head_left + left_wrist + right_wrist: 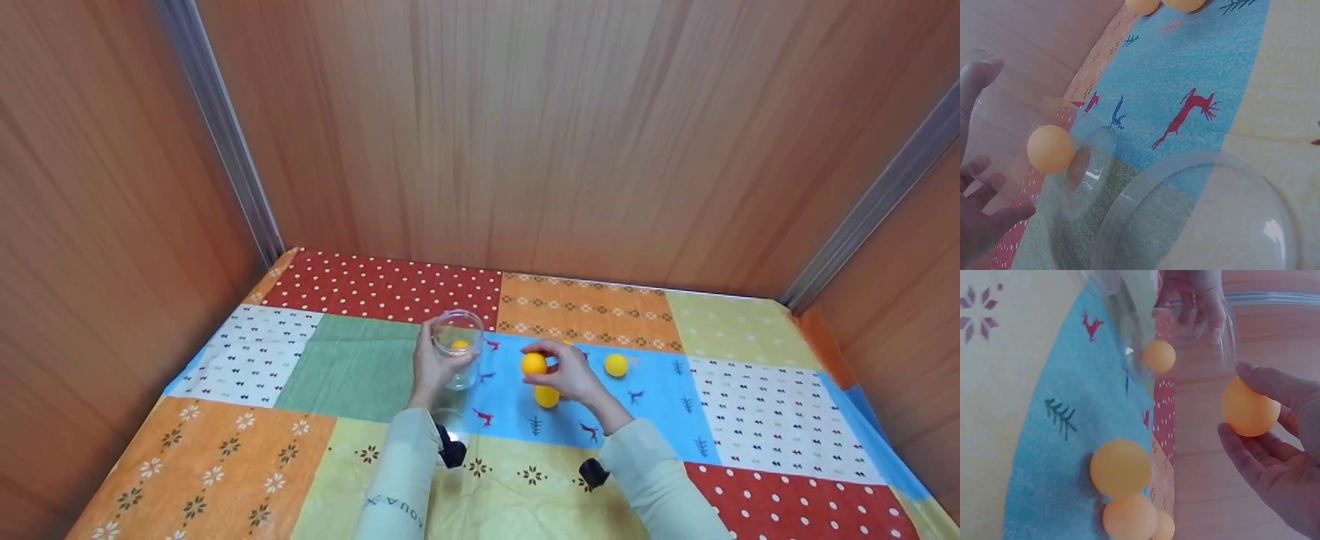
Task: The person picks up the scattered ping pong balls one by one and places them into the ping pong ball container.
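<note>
A clear plastic jar point(459, 367) is gripped near its rim by my left hand point(436, 366). One orange ping-pong ball point(1050, 149) lies inside it, near the bottom. To the right of the jar, my right hand point(571, 373) pinches another ping-pong ball point(1251, 406) between thumb and fingers, above the cloth. Beneath that hand a further ping-pong ball point(547, 396) sits on the blue patch, and one more ball point(616, 365) lies to its right. A ball behind the right hand is mostly hidden in the head view.
A round clear lid point(1202, 160) lies on the cloth near my left wrist. The patchwork tablecloth point(375, 367) covers the table. Wood-grain panels point(480, 150) stand at the back and both sides.
</note>
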Motion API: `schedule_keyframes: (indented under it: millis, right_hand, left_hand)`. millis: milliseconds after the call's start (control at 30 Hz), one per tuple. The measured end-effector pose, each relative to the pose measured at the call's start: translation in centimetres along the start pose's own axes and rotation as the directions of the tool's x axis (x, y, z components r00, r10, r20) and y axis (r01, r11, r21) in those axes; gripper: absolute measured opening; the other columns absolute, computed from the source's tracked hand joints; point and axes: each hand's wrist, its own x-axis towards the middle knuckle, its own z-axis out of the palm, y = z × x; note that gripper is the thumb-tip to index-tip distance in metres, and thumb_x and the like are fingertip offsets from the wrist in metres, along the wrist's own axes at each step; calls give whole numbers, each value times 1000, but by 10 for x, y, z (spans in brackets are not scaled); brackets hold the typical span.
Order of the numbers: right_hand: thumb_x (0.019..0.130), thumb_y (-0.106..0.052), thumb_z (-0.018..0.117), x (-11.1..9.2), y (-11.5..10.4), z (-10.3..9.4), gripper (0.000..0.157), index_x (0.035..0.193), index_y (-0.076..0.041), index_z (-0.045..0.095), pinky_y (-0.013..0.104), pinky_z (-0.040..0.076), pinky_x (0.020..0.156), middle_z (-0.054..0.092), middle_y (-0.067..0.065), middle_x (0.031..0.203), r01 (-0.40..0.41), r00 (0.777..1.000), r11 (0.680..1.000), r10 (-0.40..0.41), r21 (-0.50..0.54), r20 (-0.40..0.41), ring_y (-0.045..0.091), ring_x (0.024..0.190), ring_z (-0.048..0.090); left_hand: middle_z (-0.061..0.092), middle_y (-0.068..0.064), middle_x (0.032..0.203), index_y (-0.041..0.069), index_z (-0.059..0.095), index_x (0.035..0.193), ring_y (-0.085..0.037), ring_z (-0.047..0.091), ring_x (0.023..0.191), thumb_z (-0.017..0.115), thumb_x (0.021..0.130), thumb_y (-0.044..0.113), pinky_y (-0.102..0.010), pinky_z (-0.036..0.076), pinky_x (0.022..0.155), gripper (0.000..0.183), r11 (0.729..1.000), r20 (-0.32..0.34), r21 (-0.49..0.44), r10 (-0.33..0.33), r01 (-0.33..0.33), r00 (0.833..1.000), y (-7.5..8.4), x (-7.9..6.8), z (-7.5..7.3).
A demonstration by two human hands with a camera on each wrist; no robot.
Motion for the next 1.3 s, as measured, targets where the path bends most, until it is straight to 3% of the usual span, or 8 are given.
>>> schedule_keyframes:
  millis: [233,433,667,900,1300]
  right_hand:
    - [74,-14,71,11,-11,2,39,111,-10,59,35,48,79,55,3,110,-22,999,1000,23,12,-22,23,94,51]
    - [74,-13,71,22,-18,5,37,110,-17,61,32,47,80,55,0,110,-75,996,997,76,26,-44,21,95,51]
    - [75,-13,70,33,-24,9,37,111,-12,60,33,47,81,56,1,108,-49,997,998,51,32,-64,21,96,50]
    - [74,-16,70,44,-35,14,38,111,-13,59,34,46,83,56,1,108,-61,995,992,69,106,-75,23,97,50]
    - [75,-15,70,57,-44,33,39,112,-12,57,30,47,81,54,3,108,3,994,994,10,111,-113,20,97,50]
  left_hand:
    - [43,-3,125,15,38,122,-29,37,119,80,63,17,-47,34,94,72,1000,0,3,26,-26,1000,0,0,0]
    - [43,-5,125,12,39,123,-30,38,118,80,63,15,-46,34,94,73,1000,-6,0,30,-30,1000,1,0,0]
    - [43,-4,125,12,39,123,-30,38,118,81,62,19,-47,34,94,75,1000,-12,10,17,-16,1000,1,0,0]
    - [44,-3,124,18,39,121,-29,39,116,80,63,17,-46,34,95,72,1000,-20,25,14,-14,1000,1,0,1]
    - [44,-3,123,16,39,120,-28,39,116,81,61,21,-45,34,95,73,998,-34,47,39,-37,999,1,1,2]
